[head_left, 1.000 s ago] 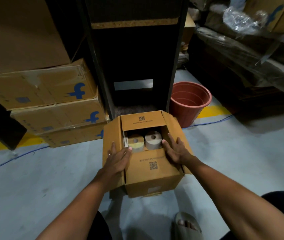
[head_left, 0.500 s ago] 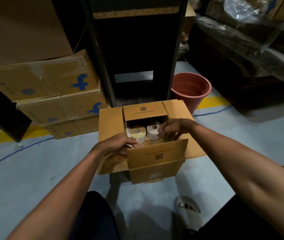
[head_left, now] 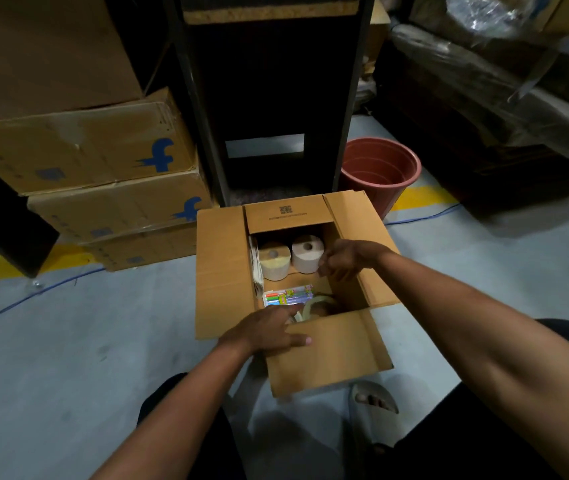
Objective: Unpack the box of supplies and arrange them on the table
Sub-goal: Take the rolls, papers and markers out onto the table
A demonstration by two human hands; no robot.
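Box upright, flaps open, pen pack lying crosswise

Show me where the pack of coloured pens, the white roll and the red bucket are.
pack of coloured pens [head_left: 288,295]: head view, middle of the packet.
white roll [head_left: 306,252]: head view, its top face.
red bucket [head_left: 381,174]: head view, inner wall.

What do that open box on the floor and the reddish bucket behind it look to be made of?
The box looks like plain brown corrugated cardboard, matte, with creased fold-out flaps. The bucket seems to be moulded plastic, terracotta-coloured, with stepped rings inside; clay cannot be excluded.
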